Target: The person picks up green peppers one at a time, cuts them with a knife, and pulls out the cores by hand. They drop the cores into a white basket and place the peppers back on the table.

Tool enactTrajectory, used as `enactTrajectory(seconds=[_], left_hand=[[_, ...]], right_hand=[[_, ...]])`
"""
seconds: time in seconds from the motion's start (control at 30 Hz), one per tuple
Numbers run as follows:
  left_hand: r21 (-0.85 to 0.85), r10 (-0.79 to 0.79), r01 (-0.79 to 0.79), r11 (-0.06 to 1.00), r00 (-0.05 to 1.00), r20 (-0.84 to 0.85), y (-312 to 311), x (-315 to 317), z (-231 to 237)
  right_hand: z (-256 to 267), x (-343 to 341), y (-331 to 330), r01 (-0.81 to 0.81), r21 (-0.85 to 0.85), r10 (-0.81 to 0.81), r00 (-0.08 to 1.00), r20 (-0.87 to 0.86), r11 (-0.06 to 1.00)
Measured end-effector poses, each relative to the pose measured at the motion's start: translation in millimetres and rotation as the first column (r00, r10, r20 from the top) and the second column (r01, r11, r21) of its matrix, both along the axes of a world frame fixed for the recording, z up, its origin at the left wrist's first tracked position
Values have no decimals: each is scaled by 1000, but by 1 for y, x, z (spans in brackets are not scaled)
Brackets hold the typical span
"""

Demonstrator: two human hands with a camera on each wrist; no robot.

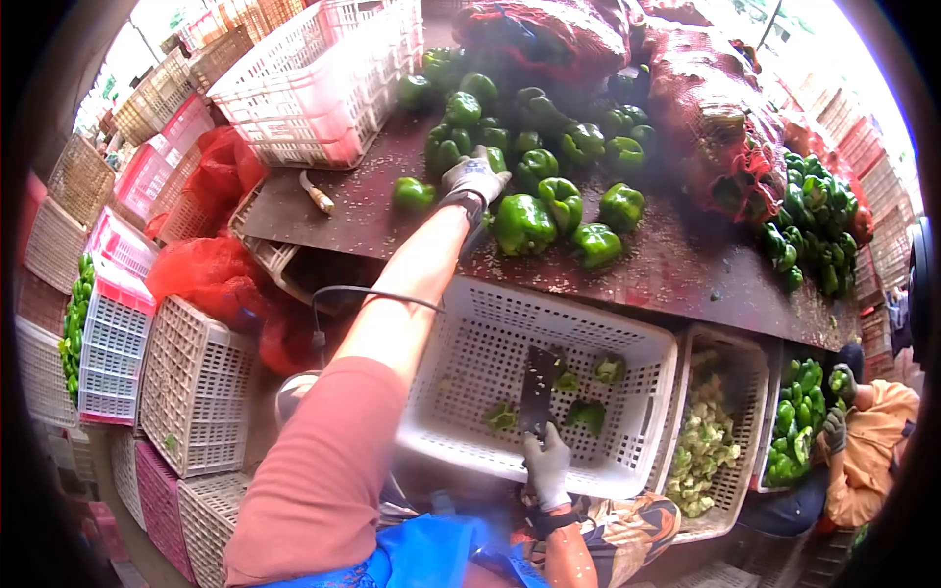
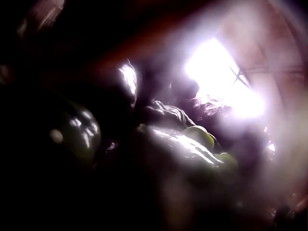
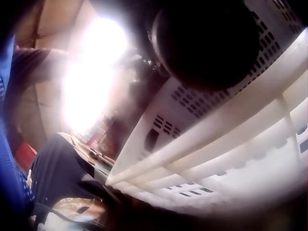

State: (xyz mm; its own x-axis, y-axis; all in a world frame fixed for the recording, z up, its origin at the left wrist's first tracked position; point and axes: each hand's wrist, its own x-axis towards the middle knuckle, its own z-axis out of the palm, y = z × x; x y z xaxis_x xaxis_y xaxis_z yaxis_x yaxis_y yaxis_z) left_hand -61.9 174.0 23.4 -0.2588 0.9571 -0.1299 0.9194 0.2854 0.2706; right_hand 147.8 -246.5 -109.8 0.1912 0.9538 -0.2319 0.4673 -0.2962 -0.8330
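Observation:
My left hand [image 1: 475, 178], in a grey-white glove, reaches over the table among whole green bell peppers [image 1: 524, 224]. Its fingertips are right at the peppers in front of it and hidden from the head view. In the dark left wrist view, shiny bell peppers [image 2: 82, 132] lie close by. My gloved right hand [image 1: 547, 465] grips a cleaver [image 1: 537, 387] with a broad dark blade, held over the near side of a white perforated crate [image 1: 441, 392]. Several green pepper pieces [image 1: 586, 416] lie in that crate. The right wrist view shows the crate's rim [image 3: 211, 127].
A hooked knife [image 1: 318, 194] lies on the dark table [image 1: 343, 225] near an upright white crate [image 1: 294, 108]. Red mesh sacks [image 1: 701, 108] stand at the back. On the right, a crate of pale pepper cores [image 1: 701, 441] adjoins mine; beyond it, another person [image 1: 877, 441] handles peppers.

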Motion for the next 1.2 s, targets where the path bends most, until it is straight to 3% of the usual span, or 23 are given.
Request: enactTrajectory(seconds=[0.1, 0.17, 0.23, 0.27, 0.3, 0.37, 0.4, 0.43, 0.5, 0.57, 0.63, 0.7, 0.8, 0.83, 0.9, 0.93, 1.0, 1.03, 1.1, 1.13, 1.2], left_hand=[[31, 216, -237, 971, 925, 313, 10, 11, -15], [104, 134, -198, 975, 890, 435, 23, 1, -29], [87, 87, -187, 978, 758, 647, 34, -17, -40], [182, 13, -236, 955, 644, 765, 39, -23, -51], [114, -37, -284, 952, 262, 964, 15, -15, -31], [189, -193, -116, 975, -28, 981, 3, -25, -24], [216, -220, -68, 974, -55, 974, -31, -22, 3], [170, -158, 13, 985, -292, 943, -41, -21, 0], [53, -25, 71, 996, -347, 937, -95, -8, 8], [50, -36, 26, 998, -395, 918, -157, 10, 10], [7, 14, 44, 999, -460, 888, -201, 24, -8], [18, -14, 3, 1000, -504, 864, -248, 44, 1], [213, -192, -27, 977, -561, 806, -279, 65, -11], [221, -155, 18, 975, -657, 738, -283, 66, -18], [198, -172, -13, 980, -558, 812, -296, 66, -29], [203, -175, -13, 979, -560, 810, -298, 67, -34], [263, -274, -86, 961, -430, 860, -304, 69, -49], [263, -274, -85, 961, -429, 861, -303, 69, -64], [402, -429, -170, 900, -177, 886, -306, 68, -77], [237, -281, -162, 958, -358, 891, -311, 64, -74], [157, -202, -157, 975, -329, 923, -315, 55, -72]], right_hand=[[12, -4, 1, -18, 6, 18, 992, 122, 1000], [21, -3, 2, -1, -7, 2, 991, 137, 1000], [25, -4, 1, -35, 47, 25, 982, 185, 998], [25, -2, 2, -21, 15, 19, 990, 139, 1000], [27, -1, 1, -22, 13, 20, 991, 133, 1000], [33, -1, 5, 17, 169, -48, 983, 179, 985], [40, -1, 8, 27, 231, -74, 977, 198, 973], [57, -3, 12, 39, 281, -102, 972, 212, 959], [68, -4, 25, 36, 517, -144, 975, 170, 855], [130, -16, 33, 2, 569, -115, 980, 164, 823], [124, -17, 46, -89, 738, -189, 940, 285, 669], [137, -23, 49, -174, 751, -157, 925, 347, 637], [151, -27, 44, -251, 734, -143, 893, 428, 631], [151, -27, 41, -274, 715, -128, 882, 454, 643], [145, -28, 35, -282, 716, -148, 868, 474, 638], [143, -30, 31, -291, 710, -175, 845, 505, 642], [134, -31, 24, -299, 693, -192, 822, 536, 655], [127, -31, 23, -298, 694, -193, 823, 535, 655], [117, -33, 20, -303, 707, -195, 825, 530, 639], [112, -34, 19, -305, 701, -187, 826, 531, 645], [106, -39, 13, -286, 692, -164, 846, 507, 663]])
